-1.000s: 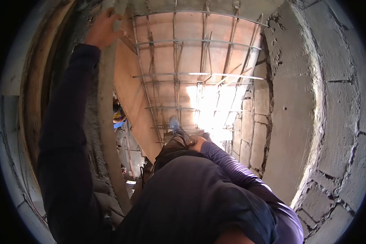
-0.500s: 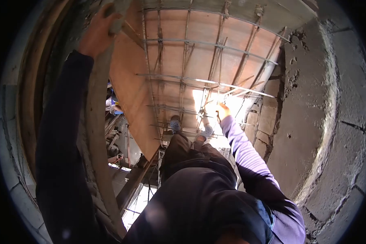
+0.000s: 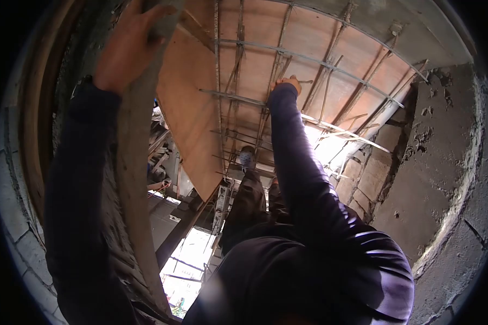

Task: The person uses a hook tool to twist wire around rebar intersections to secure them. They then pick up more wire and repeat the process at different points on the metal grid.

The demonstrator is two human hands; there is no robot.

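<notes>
My left hand is curled over the upper edge of a long wooden board at the left, thumb and fingers bent round it. Out ahead, my right hand is closed on the rebar grid, near a crossing of two bars. A short thin stub sticks out beside its knuckles; my sleeve covers part of the crossing. Behind the bars stand reddish plywood panels. One shoe shows among the lower bars, under my dark trousers.
A plywood side panel slants down left of the grid. Rough mortared wall runs along the right, with exposed blocks beside it. Below left, a dark beam borders a bright opening. Loose timber lies lower down.
My right hand has moved up and left from the lower, sunlit bars to a higher part of the grid. The view has shifted; my left hand remains at the board.
</notes>
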